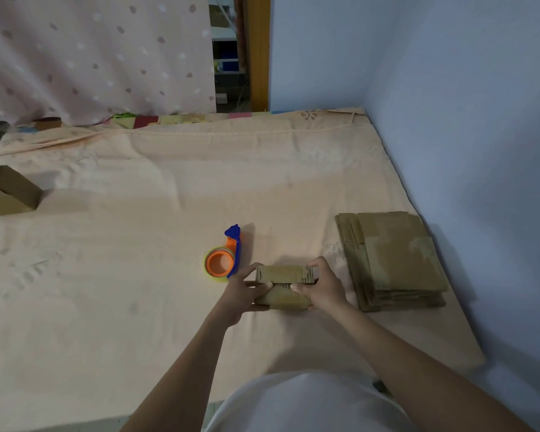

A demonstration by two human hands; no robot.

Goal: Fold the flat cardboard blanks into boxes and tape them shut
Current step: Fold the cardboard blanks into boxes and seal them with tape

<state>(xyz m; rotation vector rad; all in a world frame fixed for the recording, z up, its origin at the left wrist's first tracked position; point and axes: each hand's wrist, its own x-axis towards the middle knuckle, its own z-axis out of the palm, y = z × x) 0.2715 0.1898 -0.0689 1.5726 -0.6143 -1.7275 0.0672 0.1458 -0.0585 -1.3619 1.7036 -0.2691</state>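
Head view: both hands work one small cardboard box (282, 286) on the bed sheet (138, 213), right in front of the person. Left hand (243, 289) grips the box's left end, fingers curled round it. Right hand (323, 286) grips the right end, thumb laid across the near face. Box lies with its long axis left to right, between the two hands; top flaps look closed or nearly so, a dark seam line between them.

Tape dispenser (223, 255), blue frame with orange core, sits just beside the left hand, up and to its left. Left hand is plainly the nearer one; likely next reach goes that way, for taping the seam.

Box is brown, dull, with dark printed marks near the right end. Stack of flat blanks (393, 260) lies near the right hand, against the blue wall (449, 120). One finished box (8, 190) well apart, far left.
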